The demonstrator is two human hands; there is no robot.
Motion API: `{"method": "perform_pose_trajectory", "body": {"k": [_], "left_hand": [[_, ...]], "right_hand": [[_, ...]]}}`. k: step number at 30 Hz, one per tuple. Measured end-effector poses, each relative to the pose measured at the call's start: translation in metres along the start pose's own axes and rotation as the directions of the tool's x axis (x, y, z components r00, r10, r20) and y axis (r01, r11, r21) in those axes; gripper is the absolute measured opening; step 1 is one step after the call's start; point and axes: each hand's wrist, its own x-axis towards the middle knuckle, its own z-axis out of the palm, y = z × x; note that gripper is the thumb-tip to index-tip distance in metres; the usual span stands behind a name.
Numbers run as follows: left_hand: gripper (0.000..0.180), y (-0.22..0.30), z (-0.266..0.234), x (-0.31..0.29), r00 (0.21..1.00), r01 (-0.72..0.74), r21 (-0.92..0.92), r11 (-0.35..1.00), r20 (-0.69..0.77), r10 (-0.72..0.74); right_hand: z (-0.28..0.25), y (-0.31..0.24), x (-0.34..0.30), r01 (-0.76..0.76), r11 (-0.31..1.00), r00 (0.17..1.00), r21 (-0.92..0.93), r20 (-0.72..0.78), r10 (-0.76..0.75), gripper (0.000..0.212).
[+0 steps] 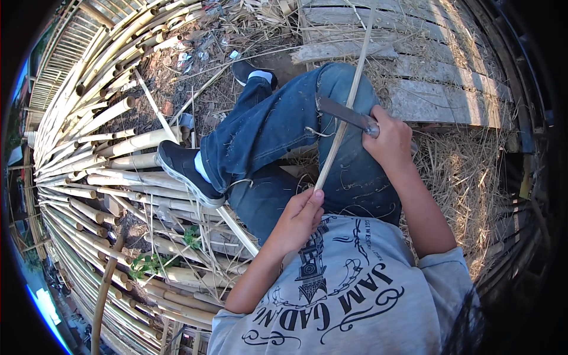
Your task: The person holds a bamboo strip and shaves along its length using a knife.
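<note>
My left hand [303, 214] is closed round the near end of a long, pale bamboo strip [357, 80]. The strip slants up and away to the right across my raised knee. In my right hand [389, 139] is the handle of a knife [344, 111], fingers wrapped round it. Its broad, dark blade points left and crosses over the strip above my thigh. Whether the edge touches the strip I cannot tell. Thin curled shavings [318, 132] lie on my blue jeans [266, 127].
Many cut bamboo poles [139, 142] lie stacked along the left. Weathered wooden planks [438, 100] stretch out at the far right, strewn with shavings. A heap of bamboo shavings [455, 183] covers the ground by my right arm. Another bamboo strip [236, 231] lies beside my shoe [183, 168].
</note>
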Motion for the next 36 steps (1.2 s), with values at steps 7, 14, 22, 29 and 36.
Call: {"method": "perform_pose_trajectory", "body": {"k": [7, 14, 22, 29, 36], "left_hand": [[0.039, -0.015, -0.048, -0.023, 0.983, 0.121, -0.050, 0.991, 0.146, -0.112], [0.031, -0.008, -0.027, 0.012, 0.987, 0.067, 0.297, 0.952, 0.121, -0.107], [0.037, 0.007, -0.003, 0.073, 0.982, -0.171, 0.446, 0.878, 0.008, 0.188], [0.029, 0.025, -0.002, 0.052, 0.956, -0.159, 0.766, 0.623, -0.038, 0.291], [0.024, 0.033, 0.000, 0.032, 0.958, -0.082, 0.813, 0.577, -0.095, 0.270]], "right_hand": [[0.003, 0.004, 0.003, -0.202, 0.978, 0.979, 0.060, -0.016, 0.203, 0.020], [-0.008, 0.005, -0.002, -0.080, 0.984, 0.996, 0.160, -0.018, 0.084, 0.019], [-0.008, 0.015, 0.005, 0.106, 0.985, 0.989, 0.139, 0.089, -0.119, 0.020], [-0.007, 0.003, 0.003, 0.094, 0.996, 0.988, 0.007, 0.120, -0.094, 0.027], [0.000, -0.005, 0.001, 0.130, 0.991, 0.991, 0.029, 0.027, -0.130, 0.026]]}}
